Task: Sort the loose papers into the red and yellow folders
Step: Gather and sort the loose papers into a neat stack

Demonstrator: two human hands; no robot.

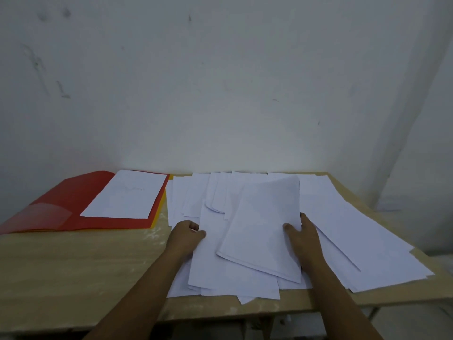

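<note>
**Both hands in the paper pile**

My right hand [302, 238] holds a small bundle of white sheets [263, 227] by its right edge, thumb on top and fingers behind, so the bundle tilts up off the pile with its far end raised. My left hand [186, 235] grips the left edge of another sheet [213, 266] that lies flat in the pile, thumb pressed on top of it.

The loose papers [343, 224] spread in an overlapping heap across the right half of the wooden table [73, 271], reaching from the far edge by the wall to the near edge.

On the left side of the table the red folder [63, 200] lies open, with a single white page [127, 193] resting on its right half. The yellow folder [160, 207] lies beneath it; only a thin strip shows along the red folder's right and near edges. The folders sit just beside the heap.
</note>
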